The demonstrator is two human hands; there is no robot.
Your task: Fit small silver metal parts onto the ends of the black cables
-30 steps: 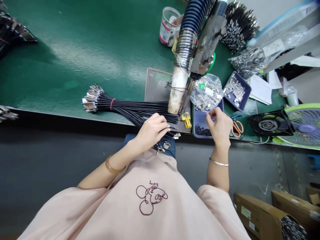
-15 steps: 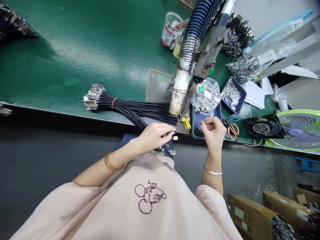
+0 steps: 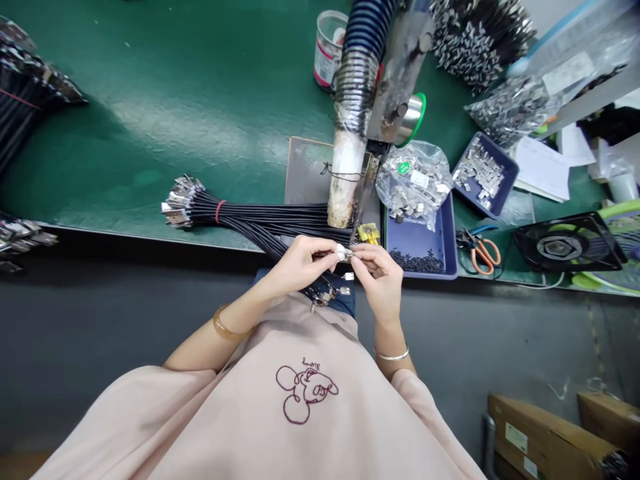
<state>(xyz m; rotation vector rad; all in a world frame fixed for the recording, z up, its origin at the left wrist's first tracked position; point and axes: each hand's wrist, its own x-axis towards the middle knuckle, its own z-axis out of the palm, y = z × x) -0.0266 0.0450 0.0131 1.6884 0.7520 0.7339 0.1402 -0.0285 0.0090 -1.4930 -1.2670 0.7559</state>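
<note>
In a pinch, my left hand (image 3: 305,261) holds a cable end with a small metal connector (image 3: 345,253) over the table's front edge. My right hand (image 3: 381,277) meets it from the other side, thumb and fingers closed at the connector's tip. Whatever the right fingers grip is too small to make out. Beside and behind my left hand lies a bundle of black cables (image 3: 270,215), tied with a red band, its metal ends to the left. More cable ends with metal connectors (image 3: 330,293) hang above my lap.
A purple tray (image 3: 450,257) right of my hands holds small black pieces and a bag of metal parts (image 3: 415,180). Above hangs a ribbed hose (image 3: 357,80). Orange-handled pliers (image 3: 485,257), a black fan (image 3: 570,247) and a second parts tray (image 3: 510,193) stand farther right.
My right hand has moved left from over the tray's black pieces to my left hand, and their fingertips now meet at the connector. The camera view has shifted slightly.
</note>
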